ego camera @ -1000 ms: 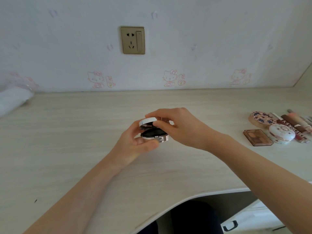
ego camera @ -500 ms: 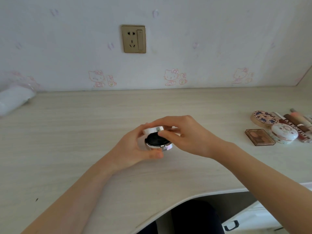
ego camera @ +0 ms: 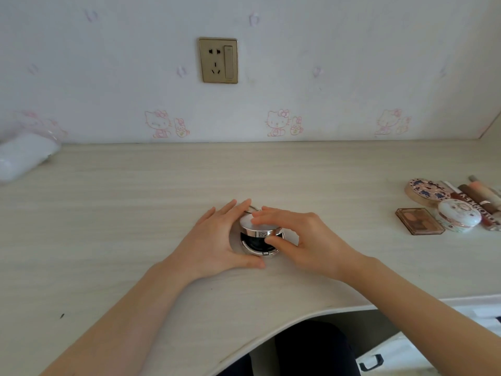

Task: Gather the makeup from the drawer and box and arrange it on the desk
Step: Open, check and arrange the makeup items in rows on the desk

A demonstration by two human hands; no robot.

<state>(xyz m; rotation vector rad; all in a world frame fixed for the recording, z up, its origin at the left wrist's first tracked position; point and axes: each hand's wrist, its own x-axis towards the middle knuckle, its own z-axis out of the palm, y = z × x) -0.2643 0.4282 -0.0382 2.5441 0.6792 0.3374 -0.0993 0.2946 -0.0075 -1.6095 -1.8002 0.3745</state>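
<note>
A round silver compact (ego camera: 259, 234) with a dark inside rests on the pale wooden desk (ego camera: 135, 207), its lid partly down. My left hand (ego camera: 214, 242) cups its left side, thumb under the front rim. My right hand (ego camera: 303, 240) lies over the lid with fingers on top and thumb at the front gap. At the right edge lies a group of makeup: a brown eyeshadow palette (ego camera: 418, 225), a white domed compact (ego camera: 458, 218), a flat patterned round compact (ego camera: 425, 189) and several tubes (ego camera: 479, 196).
A white plastic-wrapped bundle (ego camera: 23, 156) lies at the far left against the wall. A wall socket (ego camera: 218, 60) is above the desk. The desk's front edge curves inward; a white drawer with a black handle (ego camera: 370, 362) shows below at the right.
The compact came down from mid-air onto the desk. Its lid, lifted open before, is now pressed nearly shut under my right fingers.
</note>
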